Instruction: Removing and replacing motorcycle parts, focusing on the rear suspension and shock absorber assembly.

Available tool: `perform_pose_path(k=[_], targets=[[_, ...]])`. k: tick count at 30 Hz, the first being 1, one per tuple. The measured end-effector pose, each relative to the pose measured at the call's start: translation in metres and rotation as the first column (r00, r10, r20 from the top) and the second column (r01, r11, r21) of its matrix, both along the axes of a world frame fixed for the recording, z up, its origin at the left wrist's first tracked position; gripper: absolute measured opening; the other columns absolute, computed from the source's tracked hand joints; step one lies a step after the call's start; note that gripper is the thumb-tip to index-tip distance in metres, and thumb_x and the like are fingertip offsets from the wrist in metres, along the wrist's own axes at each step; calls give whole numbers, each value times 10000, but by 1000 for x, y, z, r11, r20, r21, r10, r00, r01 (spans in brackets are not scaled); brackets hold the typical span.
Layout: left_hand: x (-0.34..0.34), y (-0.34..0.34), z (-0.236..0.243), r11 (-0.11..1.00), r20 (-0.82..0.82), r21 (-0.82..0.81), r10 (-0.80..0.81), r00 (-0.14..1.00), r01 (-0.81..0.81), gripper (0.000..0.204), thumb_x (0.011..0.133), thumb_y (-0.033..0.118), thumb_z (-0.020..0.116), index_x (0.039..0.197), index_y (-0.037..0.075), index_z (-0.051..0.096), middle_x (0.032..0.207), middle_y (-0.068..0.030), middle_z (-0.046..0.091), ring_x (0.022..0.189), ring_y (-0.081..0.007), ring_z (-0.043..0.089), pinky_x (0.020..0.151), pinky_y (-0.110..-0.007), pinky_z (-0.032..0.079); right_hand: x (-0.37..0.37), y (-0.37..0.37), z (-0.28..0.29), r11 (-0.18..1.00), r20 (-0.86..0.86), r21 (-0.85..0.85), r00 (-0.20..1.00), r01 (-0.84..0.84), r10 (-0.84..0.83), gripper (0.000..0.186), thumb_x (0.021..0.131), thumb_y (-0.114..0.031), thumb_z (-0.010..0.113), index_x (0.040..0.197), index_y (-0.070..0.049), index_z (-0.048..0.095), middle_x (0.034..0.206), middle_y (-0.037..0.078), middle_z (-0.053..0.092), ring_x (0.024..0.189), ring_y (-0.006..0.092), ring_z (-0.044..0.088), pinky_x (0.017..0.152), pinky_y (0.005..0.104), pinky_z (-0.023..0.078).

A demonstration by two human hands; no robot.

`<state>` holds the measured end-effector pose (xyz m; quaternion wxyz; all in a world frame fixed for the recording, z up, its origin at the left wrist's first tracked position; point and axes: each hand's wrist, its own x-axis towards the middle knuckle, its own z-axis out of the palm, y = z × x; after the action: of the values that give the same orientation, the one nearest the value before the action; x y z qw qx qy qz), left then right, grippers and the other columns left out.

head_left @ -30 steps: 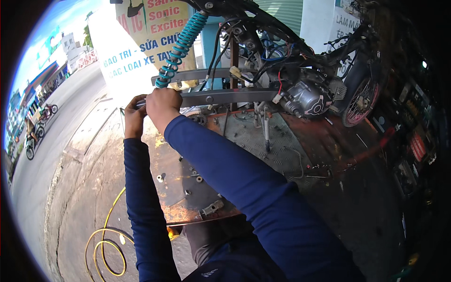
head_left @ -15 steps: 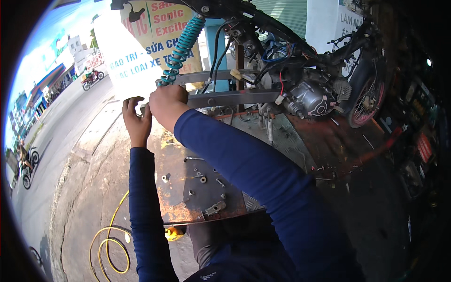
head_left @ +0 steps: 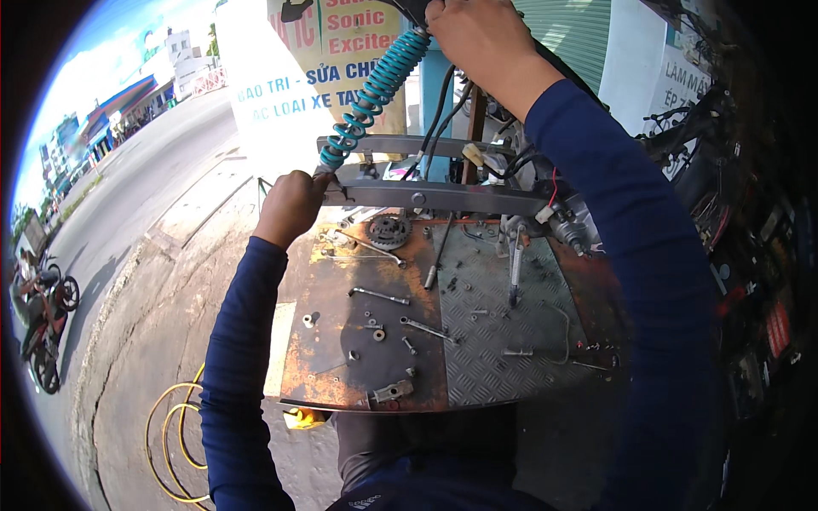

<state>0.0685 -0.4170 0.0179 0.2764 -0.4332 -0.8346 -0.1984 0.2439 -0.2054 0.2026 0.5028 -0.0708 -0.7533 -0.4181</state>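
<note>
Has open floor [head_left: 136,328] past left edge of surface [head_left: 298,379], gray bar [head_left: 469,198] across the back. Curls fingers [head_left: 440,19] by ends of tilted blue spring [head_left: 375,89] above — left hand [head_left: 291,207] low, right hand [head_left: 486,47] high — cannot tell if clamped.

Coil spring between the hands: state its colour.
The coil spring is teal all along its visible turns; best seen in the head view.

Long navy-blue sleeves [head_left: 241,341], dark trousers [head_left: 365,443]
</note>
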Motion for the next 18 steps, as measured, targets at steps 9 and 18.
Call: perform_pose_path(k=[9,18], targets=[[29,-4,-2,969,-383,-120,157,910,-217,194,889,187,549,785,44,629,774,-141,617,742,-307,625,617,-442,479,-10,-24,7,969,124,-228,990,96,-69,221,879,-128,530,940,-68,733,917,121,720,899,269,701,717,395,557],[10,-11,13,954,-353,-258,51,934,-150,320,958,304,512,821,51,652,761,-151,644,718,-318,636,611,-441,480,-5,-23,3,979,153,-170,984,116,-90,219,867,-137,561,964,-16,716,953,183,700,919,318,687,764,380,557]])
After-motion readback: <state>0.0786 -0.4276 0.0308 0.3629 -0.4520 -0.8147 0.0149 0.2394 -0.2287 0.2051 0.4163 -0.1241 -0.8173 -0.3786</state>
